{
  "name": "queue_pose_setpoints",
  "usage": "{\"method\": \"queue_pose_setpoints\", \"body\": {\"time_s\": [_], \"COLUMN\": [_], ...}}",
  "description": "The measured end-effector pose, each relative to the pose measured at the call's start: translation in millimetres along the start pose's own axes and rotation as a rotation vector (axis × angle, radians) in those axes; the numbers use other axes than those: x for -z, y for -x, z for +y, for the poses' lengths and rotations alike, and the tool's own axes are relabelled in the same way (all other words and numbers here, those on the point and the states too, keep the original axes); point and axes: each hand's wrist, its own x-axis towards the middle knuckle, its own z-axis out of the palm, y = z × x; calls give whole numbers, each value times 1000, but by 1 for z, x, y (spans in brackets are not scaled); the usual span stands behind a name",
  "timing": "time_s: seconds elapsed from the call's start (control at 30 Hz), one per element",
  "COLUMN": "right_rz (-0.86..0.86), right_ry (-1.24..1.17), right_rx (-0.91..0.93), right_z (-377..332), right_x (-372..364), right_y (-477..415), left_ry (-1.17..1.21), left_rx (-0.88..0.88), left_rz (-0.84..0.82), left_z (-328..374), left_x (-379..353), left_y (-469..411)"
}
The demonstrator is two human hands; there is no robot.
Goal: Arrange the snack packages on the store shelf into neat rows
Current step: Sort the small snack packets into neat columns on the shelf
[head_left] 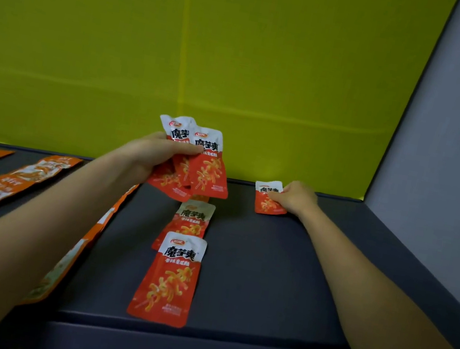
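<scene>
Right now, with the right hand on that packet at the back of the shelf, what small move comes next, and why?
Probably settle the back packet flat and let the right hand release it: it sits apart from the two middle packets, and the left hand has a fan of packets in its grip, waiting to be placed.

The shelf (282, 274) lies bare between the centre column of red packets (171, 280) and the grey side wall (455, 151), except at the back, where the right grip (298, 198) holds a lone red packet (268, 203). Orange packets (8, 183) crowd the left. The left grip (153, 152) holds a fan of packets (209, 171) over the column's far end, before the yellow back panel (242, 54).
</scene>
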Motion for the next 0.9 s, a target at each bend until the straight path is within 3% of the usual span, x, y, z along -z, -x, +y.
{"method": "queue_pose_setpoints", "body": {"time_s": [0.33, 0.43, 0.53, 0.9], "right_rz": [83, 105, -78, -230], "right_ry": [54, -209, -501, -756], "right_rx": [87, 250, 358, 336], "right_z": [-1, -16, -35, -24], "right_x": [9, 22, 32, 42], "right_y": [5, 24, 55, 89], "left_ry": [-25, -24, -17, -7], "left_rx": [41, 38, 36, 4], "left_rz": [-34, -58, -79, -99], "left_z": [1, 2, 1, 1], "left_x": [-19, -25, -34, -57], "left_y": [3, 6, 10, 24]}}
